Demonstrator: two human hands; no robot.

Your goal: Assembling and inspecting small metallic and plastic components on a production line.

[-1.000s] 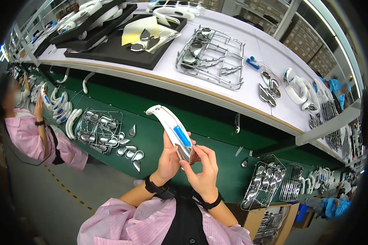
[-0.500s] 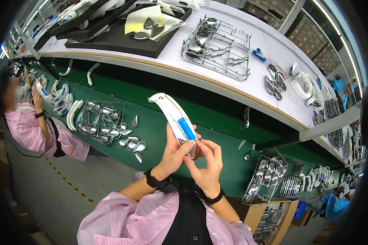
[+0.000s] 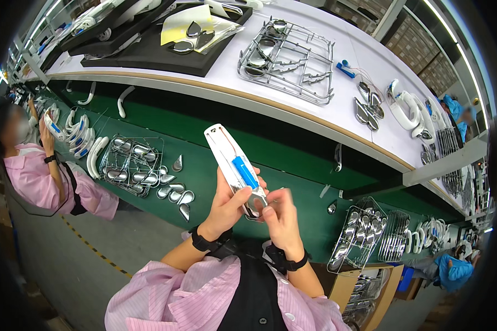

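A white curved plastic shell (image 3: pixel 222 148) is gripped in my left hand (image 3: pixel 225 205), tilted up and away from me. Set in its inner side is a blue cylindrical battery (image 3: pixel 245 172), and a thin wire runs from it toward the shell's far end. My left thumb presses just below the battery. A shiny chrome teardrop piece (image 3: pixel 253 208) shows at the shell's near end. The fingers of my right hand (image 3: pixel 284 225) close on that chrome piece, the thumb against its edge and the index finger smeared by motion.
On the green bench (image 3: pixel 215 165), a wire rack (image 3: pixel 132 165) of chrome pieces lies left, with loose teardrop pieces (image 3: pixel 176 194) beside it. Another loaded rack (image 3: pixel 361 234) stands right. A white shelf (image 3: pixel 292 110) above holds a metal rack (image 3: pixel 309 69). A co-worker (image 3: pixel 38 171) works at left.
The shell has turned so that more of its inner face and wire show, and its near end has dropped slightly. My right fingers have shifted down onto the chrome piece.
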